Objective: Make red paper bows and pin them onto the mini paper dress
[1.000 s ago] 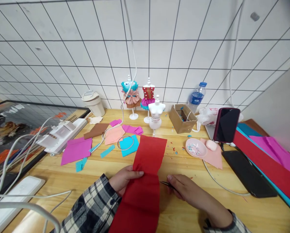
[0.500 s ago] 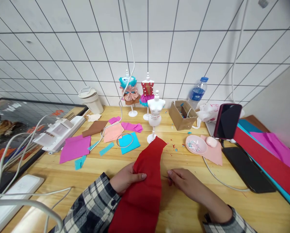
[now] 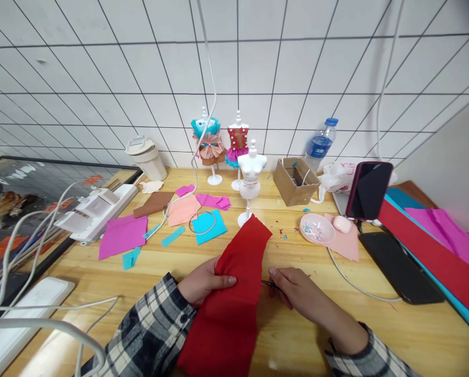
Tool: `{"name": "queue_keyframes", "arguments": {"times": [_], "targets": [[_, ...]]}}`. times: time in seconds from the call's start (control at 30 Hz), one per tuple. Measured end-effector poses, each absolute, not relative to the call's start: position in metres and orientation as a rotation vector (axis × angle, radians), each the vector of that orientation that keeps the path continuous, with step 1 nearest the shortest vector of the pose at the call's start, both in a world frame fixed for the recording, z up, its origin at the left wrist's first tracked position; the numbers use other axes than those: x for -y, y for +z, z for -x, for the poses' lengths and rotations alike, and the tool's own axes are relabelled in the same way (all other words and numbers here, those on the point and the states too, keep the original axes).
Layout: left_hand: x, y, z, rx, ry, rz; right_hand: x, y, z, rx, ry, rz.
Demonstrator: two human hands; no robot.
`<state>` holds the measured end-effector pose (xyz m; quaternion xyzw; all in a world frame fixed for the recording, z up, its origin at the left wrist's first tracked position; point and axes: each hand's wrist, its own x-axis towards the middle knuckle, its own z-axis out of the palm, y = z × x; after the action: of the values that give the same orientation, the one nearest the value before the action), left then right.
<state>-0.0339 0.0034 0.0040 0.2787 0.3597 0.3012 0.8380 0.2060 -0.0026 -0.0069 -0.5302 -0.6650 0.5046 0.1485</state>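
Note:
A long strip of red cloth (image 3: 234,303) hangs toward the lower edge, pinched by my left hand (image 3: 207,283) between thumb and fingers. At the cloth's right edge, my right hand (image 3: 297,293) is closed round small dark scissors (image 3: 271,284); only part of the tool shows. The cloth's upper end lies just in front of a bare white mannequin (image 3: 252,173). Behind it stand two dressed mannequins, one in blue and pink (image 3: 211,144), the other in red and magenta (image 3: 238,141).
Fabric scraps (image 3: 123,236) and a metal ring (image 3: 202,222) lie left. On the right are a cardboard box (image 3: 296,183), a pink dish (image 3: 316,229), a standing phone (image 3: 368,190), a black phone (image 3: 399,268) and folded cloth. Cables and a power strip (image 3: 101,214) occupy the left side.
The scissors at my right fingers show more clearly, and their tip has come up to the red cloth's edge. The view has shifted slightly.

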Motion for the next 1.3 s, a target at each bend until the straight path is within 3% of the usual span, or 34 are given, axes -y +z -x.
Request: {"name": "queue_keyframes", "arguments": {"times": [0.33, 1.3], "targets": [[-0.004, 0.003, 0.034, -0.778, 0.639, -0.587, 0.001, -0.003, -0.214, 1.846, 1.578, 1.531], [-0.004, 0.006, 0.033, -0.773, 0.639, -0.69, 0.004, 0.001, -0.203, 2.156, 1.333, 1.509]]}}
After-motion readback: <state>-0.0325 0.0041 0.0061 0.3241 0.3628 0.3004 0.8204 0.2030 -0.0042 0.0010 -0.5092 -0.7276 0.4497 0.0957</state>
